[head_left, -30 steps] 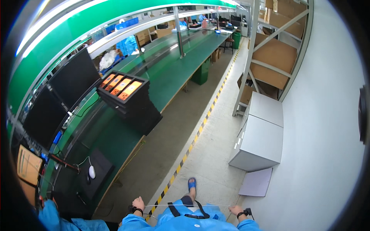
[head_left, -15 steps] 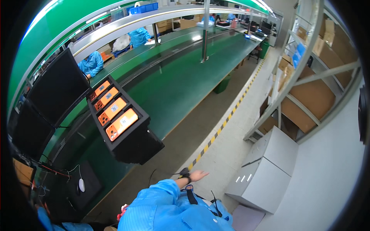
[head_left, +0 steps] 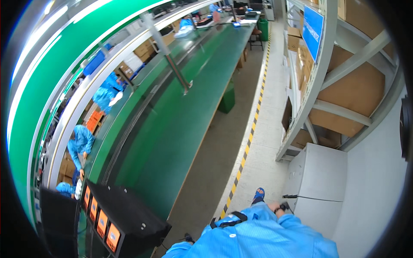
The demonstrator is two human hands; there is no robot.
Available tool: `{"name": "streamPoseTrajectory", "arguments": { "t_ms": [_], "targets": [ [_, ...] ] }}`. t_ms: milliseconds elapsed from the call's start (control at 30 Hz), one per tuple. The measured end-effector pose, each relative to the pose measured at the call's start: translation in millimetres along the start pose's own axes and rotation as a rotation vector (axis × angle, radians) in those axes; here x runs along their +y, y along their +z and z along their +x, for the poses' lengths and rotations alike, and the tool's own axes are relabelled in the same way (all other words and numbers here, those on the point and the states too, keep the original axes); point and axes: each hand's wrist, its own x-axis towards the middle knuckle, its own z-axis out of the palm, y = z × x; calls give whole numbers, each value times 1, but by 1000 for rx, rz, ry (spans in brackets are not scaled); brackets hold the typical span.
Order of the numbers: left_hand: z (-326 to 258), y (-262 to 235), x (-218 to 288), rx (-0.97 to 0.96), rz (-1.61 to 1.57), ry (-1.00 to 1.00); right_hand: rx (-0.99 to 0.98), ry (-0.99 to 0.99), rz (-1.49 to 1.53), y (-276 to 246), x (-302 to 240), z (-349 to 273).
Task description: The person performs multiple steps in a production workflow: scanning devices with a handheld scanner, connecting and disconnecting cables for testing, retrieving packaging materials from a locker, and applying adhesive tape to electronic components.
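Observation:
My right hand [head_left: 273,207] hangs low in front of my blue smock, a black band [head_left: 282,207] around its wrist. Its fingers are blurred and partly hidden, and I see nothing held in it. At the lower edge my left sleeve [head_left: 177,249] ends in a dark wristband [head_left: 188,237]; the left hand's fingers do not show. Beyond it, at the lower left, stands a black stand [head_left: 129,210] on the green workbench [head_left: 172,129]. Several orange phones [head_left: 102,222] sit in a row in its slots, apart from both hands.
A yellow-and-black floor stripe [head_left: 245,163] runs along the aisle beside the bench. White cabinets [head_left: 320,172] and a metal shelf [head_left: 316,81] with cardboard boxes line the right. Co-workers in blue [head_left: 79,144] are across the bench. A dark monitor [head_left: 58,223] stands lower left.
The view has swung right toward the aisle, so the stand and phones now lie farther lower left. The outstretched left hand has dropped almost out of sight; my right hand has come into view.

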Motion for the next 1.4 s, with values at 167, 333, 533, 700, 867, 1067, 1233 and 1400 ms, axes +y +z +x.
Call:
{"name": "streamPoseTrajectory", "arguments": {
  "t_ms": [167, 333, 533, 700, 867, 1067, 1233, 1400],
  "targets": [
    [-8, -100, 109, 23, -94, -78, 300, 175, 329, -226, -70, 38],
    [43, -195, 263, 120, -232, 51, 111, 404, 424, -339, -39, 104],
    [167, -267, 403, 79, -309, 216, -185, 529, 618, -337, -33, 147],
    [236, -340, 483, 30, -316, 295, 89, 629, 1187, -292, 39, 188],
    [260, -397, 519, 44, -387, 242, 183, 542, 1668, -487, 2, 277],
    [212, -361, 494, 69, -560, -134, 83, 262, 1591, -671, -63, 495],
    [169, -302, 575, 119, -776, -529, 35, 186, 1491, -759, -92, 684],
    [128, -271, 667, 180, -957, -869, -184, 311, 1907, -758, -93, 834]
  ]
}}
